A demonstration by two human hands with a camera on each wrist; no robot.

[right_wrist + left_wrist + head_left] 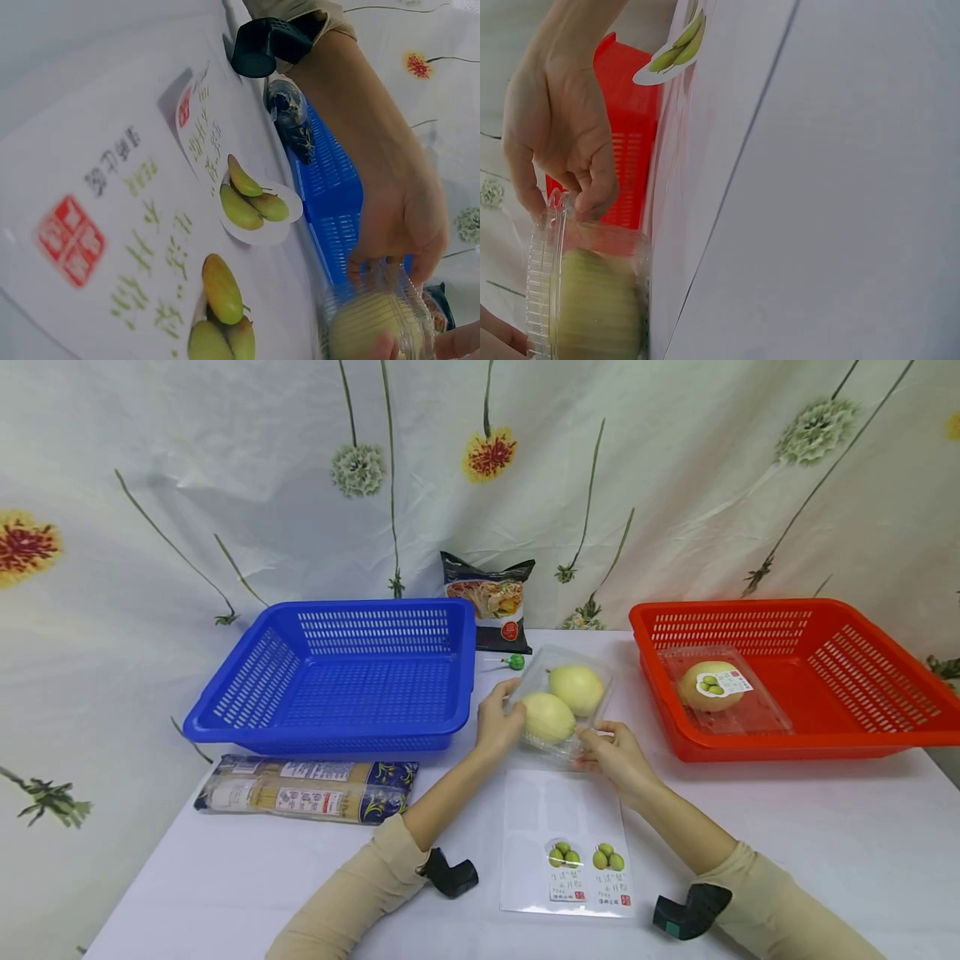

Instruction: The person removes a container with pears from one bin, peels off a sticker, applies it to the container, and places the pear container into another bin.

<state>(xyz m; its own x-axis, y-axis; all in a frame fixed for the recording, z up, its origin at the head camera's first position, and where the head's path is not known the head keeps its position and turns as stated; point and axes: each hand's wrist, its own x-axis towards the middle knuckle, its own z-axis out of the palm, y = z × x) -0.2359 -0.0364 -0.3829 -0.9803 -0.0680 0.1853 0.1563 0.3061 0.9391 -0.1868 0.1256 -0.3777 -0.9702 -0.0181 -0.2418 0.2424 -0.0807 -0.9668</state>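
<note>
A clear plastic clamshell box (557, 657) with two pale yellow pears (576, 690) inside is between my hands in the middle of the table. My left hand (500, 720) grips its left edge. At the near right corner, my right hand (613, 760) pinches the rim between thumb and fingers, as the left wrist view shows with the box rim (559, 225). The box lid looks closed in the wrist views. Just in front of it lies a clear sheet (525, 827) bearing two pear-picture labels (566, 870).
A blue basket (360, 745) stands at left, with a pack of noodles (307, 789) before it. The red basket (787, 747) at right holds another labelled clear box (738, 722). Behind are a dark food packet (491, 602) and a small green-headed item (514, 662).
</note>
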